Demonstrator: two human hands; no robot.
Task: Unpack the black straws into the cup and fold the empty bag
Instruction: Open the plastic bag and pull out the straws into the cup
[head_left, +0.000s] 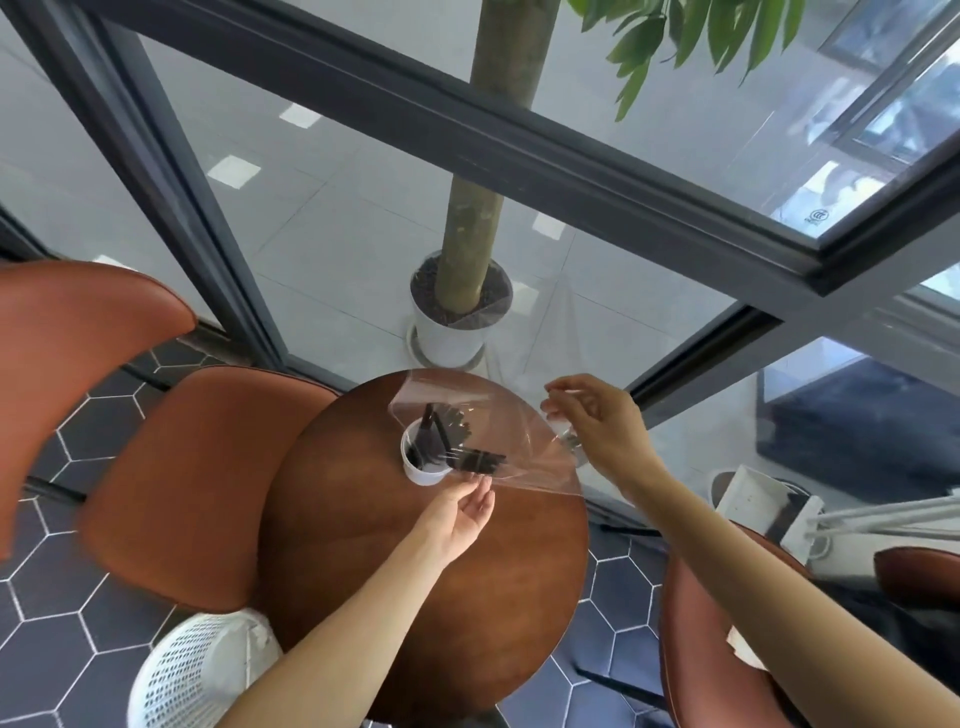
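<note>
A white cup (423, 470) stands on the far part of a round brown table (426, 582). Several black straws (447, 441) poke out of the cup, leaning to the right. A clear plastic bag (511, 436) hangs stretched above the cup and straws. My right hand (592, 415) pinches the bag's far right end, raised over the table's right rim. My left hand (465, 514) is just below the cup, fingers curled at the bag's lower edge beside the straw ends.
Brown chairs (192, 478) stand left and right of the table. A white perforated bin (202, 670) sits near my left forearm. A potted tree in a white pot (452, 332) stands behind the table by the glass wall.
</note>
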